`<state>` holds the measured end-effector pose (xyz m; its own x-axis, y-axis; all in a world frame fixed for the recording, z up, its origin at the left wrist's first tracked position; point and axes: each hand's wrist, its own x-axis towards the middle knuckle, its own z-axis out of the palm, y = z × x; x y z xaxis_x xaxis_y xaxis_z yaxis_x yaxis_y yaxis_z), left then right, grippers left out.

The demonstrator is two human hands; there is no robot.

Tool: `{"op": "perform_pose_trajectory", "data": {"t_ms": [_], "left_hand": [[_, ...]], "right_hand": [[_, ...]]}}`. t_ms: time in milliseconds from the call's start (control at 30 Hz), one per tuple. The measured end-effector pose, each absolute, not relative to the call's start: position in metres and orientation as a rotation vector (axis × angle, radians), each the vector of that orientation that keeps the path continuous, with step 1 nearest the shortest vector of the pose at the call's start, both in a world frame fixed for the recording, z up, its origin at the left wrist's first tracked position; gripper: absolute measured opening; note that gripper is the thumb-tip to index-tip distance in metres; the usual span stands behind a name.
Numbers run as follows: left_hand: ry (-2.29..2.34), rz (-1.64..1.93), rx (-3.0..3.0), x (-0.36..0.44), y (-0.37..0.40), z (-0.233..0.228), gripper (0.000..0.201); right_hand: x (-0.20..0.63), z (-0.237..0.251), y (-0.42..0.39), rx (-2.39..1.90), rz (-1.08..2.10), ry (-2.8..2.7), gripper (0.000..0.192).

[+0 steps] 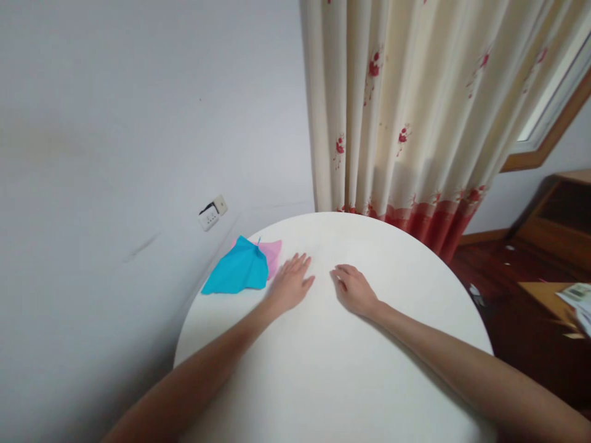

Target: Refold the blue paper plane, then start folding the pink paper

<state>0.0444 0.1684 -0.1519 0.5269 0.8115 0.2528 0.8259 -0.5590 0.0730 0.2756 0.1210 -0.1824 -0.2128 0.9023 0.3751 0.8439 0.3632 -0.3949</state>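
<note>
Creases already mark the bright-blue, thin, pointed sheet (235, 269), lying partly over a thin pink sheet (274, 251) on the round white tabletop (406, 271); neither is held. Left hand (292, 284) spreads just beside them; right hand (354, 290) curls loosely, apparently empty.

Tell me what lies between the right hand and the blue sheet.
Head view: white tabletop, the left hand, then part of the pink sheet lie between the right hand and the blue sheet.
</note>
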Motion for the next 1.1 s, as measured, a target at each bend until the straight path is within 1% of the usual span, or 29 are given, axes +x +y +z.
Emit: {"op": "perform_pose_trajectory", "data": {"t_ms": [100, 167, 233, 533, 700, 767, 867, 900, 967, 1000, 1100], "left_hand": [[-1.48, -0.312, -2.805, 0.059, 0.151, -0.174, 0.06], [-1.478, -0.287, -2.821, 0.061, 0.148, -0.178, 0.058], [-1.48, -0.285, -2.814, 0.06, 0.148, -0.177, 0.055], [-1.409, -0.351, -2.834, 0.056, 0.148, -0.175, 0.048], [-1.331, -0.381, -2.73, 0.037, 0.147, -0.142, 0.048], [-1.397, -0.366, -2.64, 0.017, 0.151, -0.124, 0.055], [-1.449, -0.164, -2.668, -0.025, 0.162, -0.107, 0.09], [-1.499, -0.062, -2.689, -0.039, 0.166, -0.106, 0.097], [-1.609, 0.058, -2.708, -0.064, 0.175, -0.107, 0.1], [-1.637, 0.057, -2.715, -0.074, 0.179, -0.11, 0.099], [-1.724, 0.036, -2.71, -0.092, 0.188, -0.118, 0.089]], "right_hand": [[0.272, -0.184, 0.122, -1.573, 0.069, -2.239, 0.046], [0.272, -0.185, 0.126, -1.618, 0.09, -2.301, 0.053], [0.272, -0.184, 0.132, -1.645, 0.116, -2.33, 0.056], [0.277, -0.182, 0.133, -1.638, 0.106, -2.301, 0.051], [0.282, -0.18, 0.13, -1.592, 0.109, -2.316, 0.046], [0.283, -0.181, 0.13, -1.585, 0.112, -2.311, 0.047], [0.284, -0.184, 0.131, -1.592, 0.118, -2.301, 0.052], [0.284, -0.185, 0.131, -1.598, 0.119, -2.299, 0.053], [0.284, -0.187, 0.132, -1.608, 0.117, -2.298, 0.054], [0.283, -0.187, 0.132, -1.611, 0.113, -2.296, 0.054], [0.283, -0.188, 0.132, -1.611, 0.109, -2.288, 0.054]]}}
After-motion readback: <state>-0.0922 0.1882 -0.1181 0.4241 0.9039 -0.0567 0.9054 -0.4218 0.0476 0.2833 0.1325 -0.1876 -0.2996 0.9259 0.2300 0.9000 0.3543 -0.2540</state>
